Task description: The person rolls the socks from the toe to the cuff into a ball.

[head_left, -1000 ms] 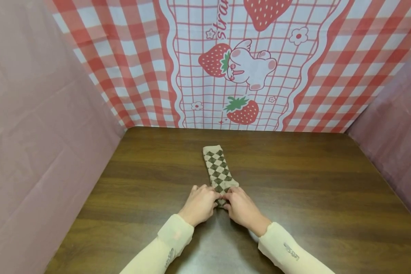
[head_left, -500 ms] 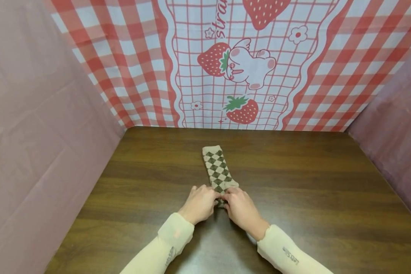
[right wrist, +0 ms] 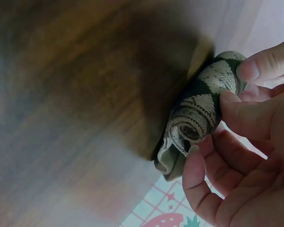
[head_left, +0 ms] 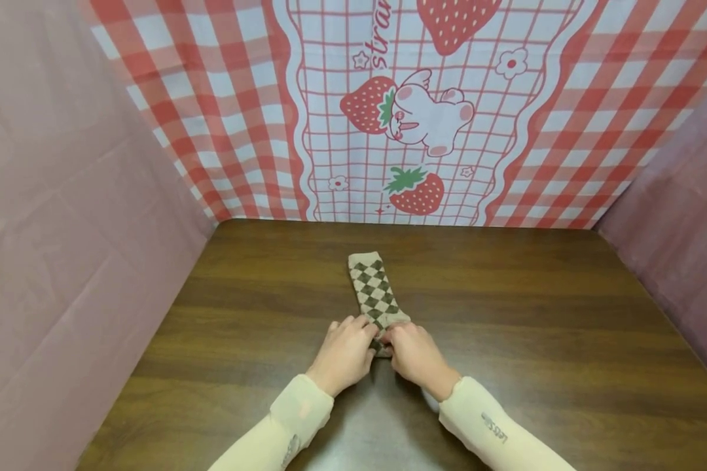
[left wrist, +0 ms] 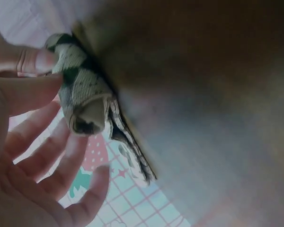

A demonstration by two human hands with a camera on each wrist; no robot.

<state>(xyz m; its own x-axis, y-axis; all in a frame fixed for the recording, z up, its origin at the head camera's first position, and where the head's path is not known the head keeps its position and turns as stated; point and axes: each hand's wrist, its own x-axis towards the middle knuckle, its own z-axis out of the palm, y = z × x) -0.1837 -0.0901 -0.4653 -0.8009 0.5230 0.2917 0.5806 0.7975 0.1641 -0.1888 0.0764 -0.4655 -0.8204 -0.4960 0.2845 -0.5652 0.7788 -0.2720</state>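
A beige sock [head_left: 372, 282] with dark green diamonds lies flat on the table, its cuff pointing away from me. Its near end is rolled up, and both hands are at that roll. The left hand [head_left: 344, 350] holds the roll's left side. In the left wrist view its thumb presses the rolled sock [left wrist: 80, 78], with fingers around the far side. On the right side, the right hand [head_left: 417, 353] pinches the roll near the heel. The spiral end of the rolled sock [right wrist: 199, 111] shows in the right wrist view. The hands partly cover the roll in the head view.
The brown wooden table [head_left: 507, 294] extends to both sides of the sock. A red-and-white checked cloth [head_left: 241, 131] with strawberries hangs behind it. Pink cloth walls [head_left: 82, 229] stand at left and right.
Both hands stay at the near end of the sock. Their fingers have shifted slightly, and a little more of the sock shows between them. The flat part has barely moved.
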